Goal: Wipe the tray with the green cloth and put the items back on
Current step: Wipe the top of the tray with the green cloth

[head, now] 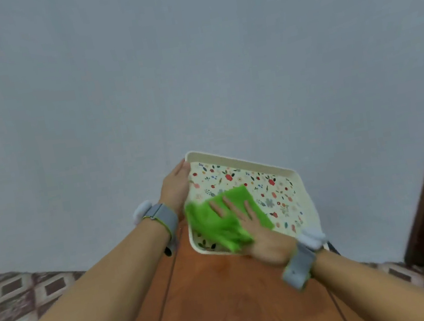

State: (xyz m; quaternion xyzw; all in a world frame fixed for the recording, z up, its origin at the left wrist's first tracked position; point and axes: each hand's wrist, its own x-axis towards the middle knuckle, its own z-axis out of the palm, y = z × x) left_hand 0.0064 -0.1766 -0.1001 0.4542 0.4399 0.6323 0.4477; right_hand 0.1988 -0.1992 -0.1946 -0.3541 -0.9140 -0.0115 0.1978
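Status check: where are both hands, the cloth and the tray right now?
Left hand gripping tray edge. Right hand flat, pressing green cloth on tray floor. No items on tray; nothing blocking.

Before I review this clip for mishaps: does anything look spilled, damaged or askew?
Nothing spilled or damaged. The tray sits skewed, overhanging the table's far edge, steadied by the left hand.

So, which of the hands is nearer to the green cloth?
Right. The right hand lies flat on the green cloth, pressing it onto the tray. The left hand grips the tray's left edge, beside the cloth.
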